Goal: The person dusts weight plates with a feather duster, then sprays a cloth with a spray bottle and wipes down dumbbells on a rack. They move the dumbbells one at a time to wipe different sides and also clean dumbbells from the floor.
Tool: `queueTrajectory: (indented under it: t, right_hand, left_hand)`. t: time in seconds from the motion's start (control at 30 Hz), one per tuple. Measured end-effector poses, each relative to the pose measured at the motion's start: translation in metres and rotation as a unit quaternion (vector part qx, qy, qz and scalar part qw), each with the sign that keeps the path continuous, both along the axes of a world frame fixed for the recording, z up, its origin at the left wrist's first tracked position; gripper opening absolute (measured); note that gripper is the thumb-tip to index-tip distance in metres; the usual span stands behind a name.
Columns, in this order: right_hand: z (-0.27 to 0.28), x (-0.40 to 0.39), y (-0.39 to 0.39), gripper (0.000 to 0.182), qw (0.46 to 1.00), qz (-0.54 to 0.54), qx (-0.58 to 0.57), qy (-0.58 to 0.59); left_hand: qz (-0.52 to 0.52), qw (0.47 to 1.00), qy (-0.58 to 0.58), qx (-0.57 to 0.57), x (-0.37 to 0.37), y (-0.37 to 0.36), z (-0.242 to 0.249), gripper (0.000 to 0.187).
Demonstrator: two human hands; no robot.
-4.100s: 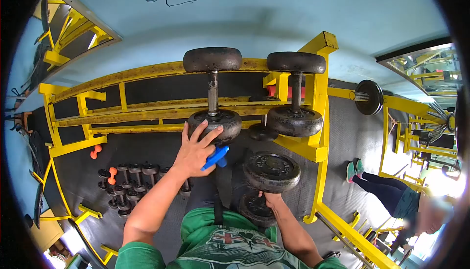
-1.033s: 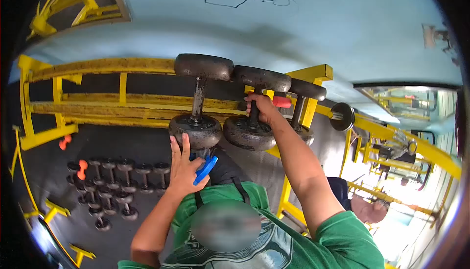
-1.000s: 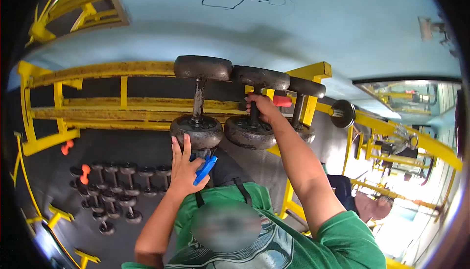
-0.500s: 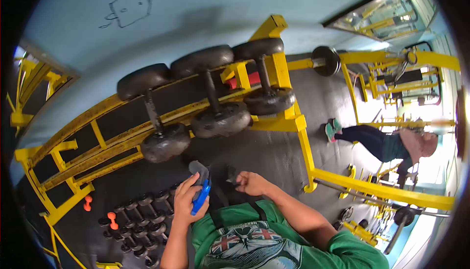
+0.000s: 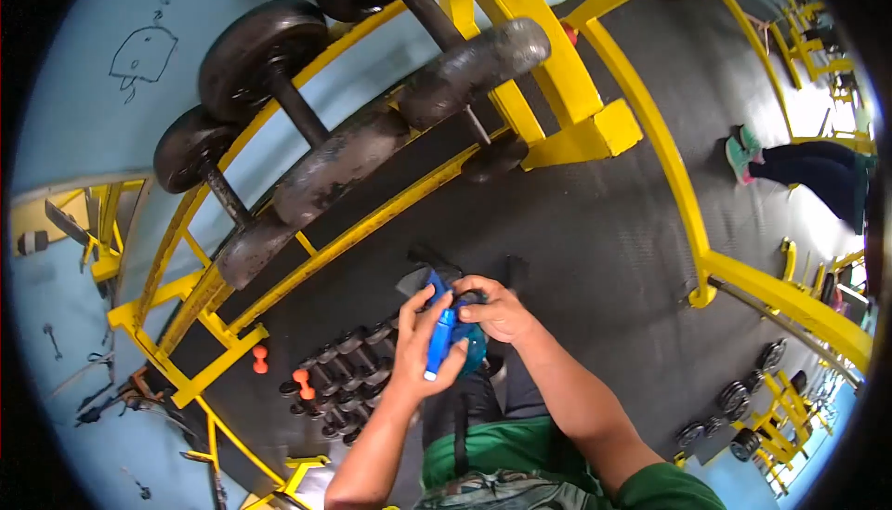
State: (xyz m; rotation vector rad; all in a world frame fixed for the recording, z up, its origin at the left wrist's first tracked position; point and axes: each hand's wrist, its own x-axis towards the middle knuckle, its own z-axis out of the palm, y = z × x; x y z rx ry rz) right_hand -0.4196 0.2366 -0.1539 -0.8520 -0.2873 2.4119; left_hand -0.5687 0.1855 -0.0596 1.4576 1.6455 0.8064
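In the head view my left hand (image 5: 423, 347) is closed around what looks like a blue spray bottle (image 5: 441, 335), its head ending in a white tip. A translucent teal part (image 5: 474, 350) shows under it, between the hands. A grey cloth-like piece (image 5: 412, 281) sticks out above the left fingers. My right hand (image 5: 495, 310) meets the left one at the bottle, its fingers bent and pinched by a dark edge. Whatever they grip is mostly hidden.
Large black dumbbells (image 5: 339, 166) rest on a yellow rack (image 5: 557, 55) ahead. Small dumbbells (image 5: 348, 371) lie on the black floor at left, with orange ones (image 5: 260, 359) nearby. A person's legs (image 5: 813, 171) show at right, near yellow gym equipment (image 5: 790, 310).
My right hand has moved in to meet the left hand at the blue bottle. The view has shifted and turned, bringing the dumbbell rack closer.
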Motion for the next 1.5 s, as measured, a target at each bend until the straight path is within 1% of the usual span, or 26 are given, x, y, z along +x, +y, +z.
queueTrajectory:
  t: [0.07, 0.13, 0.2, 0.27, 0.33, 0.37, 0.4, 0.43, 0.53, 0.6, 0.73, 0.8, 0.87, 0.93, 1.0, 1.07, 1.1, 1.13, 1.2, 1.27, 1.3, 1.33, 1.4, 1.43, 1.47, 1.5]
  right_hand:
    - [-0.023, 0.017, -0.006, 0.029, 0.998, -0.030, -0.058, -0.005]
    - [-0.058, 0.039, -0.018, 0.024, 0.971, -0.167, -0.169, -0.004]
    - [-0.085, 0.072, -0.022, 0.023, 0.916, -0.327, -0.227, 0.055]
    - [-0.124, 0.120, -0.040, 0.027, 0.916, -0.328, -0.227, -0.041]
    - [-0.122, 0.152, -0.040, 0.039, 0.921, -0.276, -0.266, -0.075]
    - [-0.119, 0.161, -0.044, 0.039, 0.922, -0.271, -0.266, -0.073]
    - [-0.117, 0.169, -0.049, 0.046, 0.928, -0.235, -0.250, -0.143]
    - [-0.115, 0.171, -0.048, 0.054, 0.929, -0.198, -0.231, -0.211]
    - [-0.101, 0.152, -0.040, 0.062, 0.937, -0.134, -0.194, -0.258]
    - [-0.102, 0.132, -0.036, 0.064, 0.944, -0.115, -0.180, -0.252]
    - [-0.102, 0.079, -0.030, 0.069, 0.960, -0.040, -0.051, -0.274]
    - [-0.064, 0.048, -0.011, 0.070, 0.960, -0.063, 0.067, -0.265]
    - [-0.024, 0.032, 0.009, 0.072, 0.969, -0.049, 0.086, -0.228]
    - [0.000, 0.016, 0.022, 0.074, 0.943, -0.074, 0.228, -0.231]
    - [0.025, -0.010, 0.031, 0.076, 0.935, -0.135, 0.269, -0.188]
    - [0.027, -0.039, 0.035, 0.081, 0.868, -0.099, 0.402, -0.273]
    - [0.029, -0.057, 0.042, 0.084, 0.815, -0.119, 0.484, -0.295]
    - [0.034, -0.078, 0.049, 0.088, 0.754, -0.137, 0.560, -0.316]
    - [0.034, -0.134, 0.051, 0.102, 0.680, -0.162, 0.644, -0.311]
    - [0.033, -0.191, 0.064, 0.106, 0.661, -0.246, 0.647, -0.288]
    - [0.026, -0.218, 0.064, 0.104, 0.664, -0.313, 0.609, -0.299]
    - [0.011, -0.240, 0.058, 0.097, 0.687, -0.257, 0.558, -0.388]
    - [-0.005, -0.246, 0.075, 0.106, 0.745, -0.235, 0.509, -0.363]
    - [0.001, -0.248, 0.079, 0.106, 0.744, -0.240, 0.504, -0.367]
    - [0.008, -0.250, 0.082, 0.108, 0.832, -0.330, 0.390, -0.217]
    - [0.024, -0.249, 0.085, 0.110, 0.878, -0.400, 0.258, -0.054]
  left_hand:
    - [0.032, 0.999, -0.009, 0.013, 0.017, -0.008, -0.023, 0.058]
    - [0.023, 0.995, 0.068, 0.076, 0.017, -0.014, -0.049, 0.055]
    - [0.114, 0.993, -0.012, 0.022, 0.017, -0.022, -0.064, 0.052]
    - [0.125, 0.991, 0.015, 0.048, 0.007, -0.025, -0.076, 0.042]
    - [0.115, 0.991, 0.042, 0.045, -0.002, -0.014, -0.066, 0.045]
    - [0.137, 0.990, -0.017, 0.022, -0.008, -0.013, -0.062, 0.046]
    - [0.160, 0.985, -0.057, 0.045, -0.013, -0.008, -0.062, 0.045]
    - [0.169, 0.983, -0.045, 0.052, -0.020, -0.003, -0.054, 0.045]
    - [0.245, 0.962, -0.017, 0.121, -0.027, 0.015, -0.030, 0.037]
    - [0.241, 0.966, 0.025, 0.094, -0.035, 0.018, -0.019, 0.039]
    - [0.252, 0.966, -0.013, 0.057, -0.022, 0.031, -0.015, 0.040]
    - [0.170, 0.985, 0.031, 0.027, -0.029, 0.028, -0.020, 0.035]
    - [0.131, 0.990, 0.052, -0.023, -0.026, 0.026, -0.012, 0.028]
    - [0.153, 0.986, 0.061, -0.020, -0.022, 0.020, -0.007, 0.026]
    - [0.191, 0.980, 0.046, 0.027, -0.023, 0.010, -0.011, 0.030]
    - [0.186, 0.981, 0.059, 0.017, -0.032, -0.003, 0.002, 0.033]
    - [0.208, 0.978, 0.017, 0.002, -0.039, -0.012, 0.007, 0.034]
    - [0.183, 0.983, 0.003, -0.006, -0.049, -0.022, 0.013, 0.046]
    - [0.223, 0.974, -0.013, -0.026, -0.062, -0.041, 0.026, 0.048]
    - [0.226, 0.974, 0.014, 0.006, -0.076, -0.048, 0.032, 0.050]
    - [0.245, 0.969, 0.004, -0.018, -0.083, -0.052, 0.038, 0.049]
    - [0.249, 0.968, -0.012, -0.024, -0.092, -0.058, 0.036, 0.050]
    - [0.215, 0.975, -0.006, -0.053, -0.110, -0.060, 0.040, 0.050]
    - [0.216, 0.975, 0.005, -0.053, -0.119, -0.065, 0.039, 0.052]
    - [0.211, 0.976, 0.005, -0.053, -0.131, -0.066, 0.037, 0.052]
    - [0.195, 0.979, -0.002, -0.061, -0.143, -0.068, 0.036, 0.052]
